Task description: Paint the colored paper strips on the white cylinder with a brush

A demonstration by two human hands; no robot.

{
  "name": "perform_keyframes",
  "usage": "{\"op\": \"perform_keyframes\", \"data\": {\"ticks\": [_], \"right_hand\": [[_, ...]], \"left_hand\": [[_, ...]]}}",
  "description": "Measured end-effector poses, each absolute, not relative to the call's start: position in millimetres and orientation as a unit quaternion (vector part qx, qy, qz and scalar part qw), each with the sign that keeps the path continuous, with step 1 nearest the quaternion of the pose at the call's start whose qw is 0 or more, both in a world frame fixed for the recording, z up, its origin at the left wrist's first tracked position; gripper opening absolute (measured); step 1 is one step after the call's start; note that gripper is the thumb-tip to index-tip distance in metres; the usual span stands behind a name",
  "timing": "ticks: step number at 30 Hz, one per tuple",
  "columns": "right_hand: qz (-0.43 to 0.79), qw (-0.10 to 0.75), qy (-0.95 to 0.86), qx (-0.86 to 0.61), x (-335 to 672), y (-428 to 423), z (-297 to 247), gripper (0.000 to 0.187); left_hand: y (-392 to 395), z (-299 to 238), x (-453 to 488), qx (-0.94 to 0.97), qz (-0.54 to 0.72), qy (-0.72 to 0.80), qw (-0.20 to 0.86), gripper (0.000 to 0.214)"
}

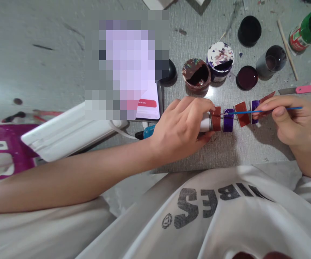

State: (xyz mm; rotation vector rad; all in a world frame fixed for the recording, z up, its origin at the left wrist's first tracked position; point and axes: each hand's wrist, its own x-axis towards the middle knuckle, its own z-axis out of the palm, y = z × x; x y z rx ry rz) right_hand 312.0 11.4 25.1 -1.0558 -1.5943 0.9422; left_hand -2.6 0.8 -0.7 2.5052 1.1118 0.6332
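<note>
My left hand (182, 127) is closed around the white end of a tube-shaped piece (206, 123) lying on the grey table. Painted bands sit along it: a red-brown one (216, 118), a purple one (228, 120), another red-brown one (242, 113) and a purple one (254, 106). My right hand (292, 120) pinches a thin blue brush (265, 110) held level, its tip reaching the bands near my left fingers.
Open paint pots stand behind: a brown one (197, 74), a purple one (220, 61), dark lids (247, 77), a black pot (249, 30), a grey cup (272, 61), a green bottle (310, 28). A phone (148, 104), a white box (71, 131) and a pink case (1, 151) lie left.
</note>
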Motion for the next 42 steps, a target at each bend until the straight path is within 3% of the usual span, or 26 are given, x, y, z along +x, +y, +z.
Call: {"op": "perform_keyframes", "data": {"ticks": [7, 13, 21, 28, 34, 42], "right_hand": [[0.377, 0.454, -0.695, -0.412, 312, 12, 28, 0.01], [0.372, 0.512, -0.645, -0.428, 304, 13, 26, 0.011], [0.369, 0.448, -0.686, -0.438, 314, 12, 24, 0.01], [0.376, 0.446, -0.702, -0.409, 316, 13, 22, 0.01], [0.375, 0.501, -0.651, -0.43, 307, 13, 24, 0.01], [0.373, 0.462, -0.687, -0.42, 314, 15, 24, 0.011]], "left_hand": [[2, -6, -3, 0.881, 0.245, 0.378, 0.147, 0.048], [3, -7, -3, 0.879, 0.262, 0.37, 0.146, 0.054], [3, -6, -2, 0.881, 0.26, 0.371, 0.134, 0.052], [2, -9, -4, 0.876, 0.239, 0.389, 0.157, 0.053], [3, -7, -2, 0.88, 0.253, 0.378, 0.136, 0.056], [2, -5, -3, 0.88, 0.251, 0.379, 0.136, 0.054]]}}
